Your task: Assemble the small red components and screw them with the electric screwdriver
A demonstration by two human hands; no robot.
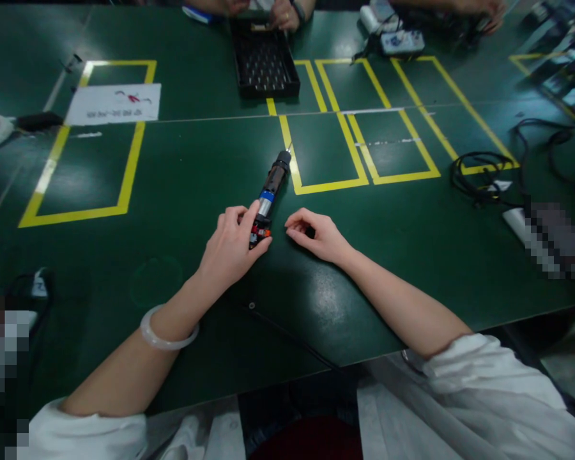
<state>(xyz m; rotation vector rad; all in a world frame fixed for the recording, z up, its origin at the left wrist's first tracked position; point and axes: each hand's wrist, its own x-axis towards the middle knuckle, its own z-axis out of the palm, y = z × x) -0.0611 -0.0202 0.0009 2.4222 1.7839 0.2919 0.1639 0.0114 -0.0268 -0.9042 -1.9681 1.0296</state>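
Note:
An electric screwdriver (pixel 267 199) lies aslant on the green table, its thin bit pointing away from me and to the right. It has a dark front end, a blue and silver middle, and red and orange parts at the back. My left hand (pixel 232 243) is closed around the rear of it, fingers over the top and thumb along the near right side, hiding part of that end. Just right of the tool, my right hand (pixel 319 235) rests on the table with fingers loosely curled toward the thumb. Nothing shows in it, and it does not touch the screwdriver.
Yellow tape rectangles (pixel 330 189) mark the table (pixel 196 160). A black tray (pixel 268 89) stands at the far side by another person's hands (pixel 283 14). A paper label (pixel 115 104) lies left, a coiled black cable (pixel 479 172) right, and a thin black cord (pixel 292 338) runs over the near edge.

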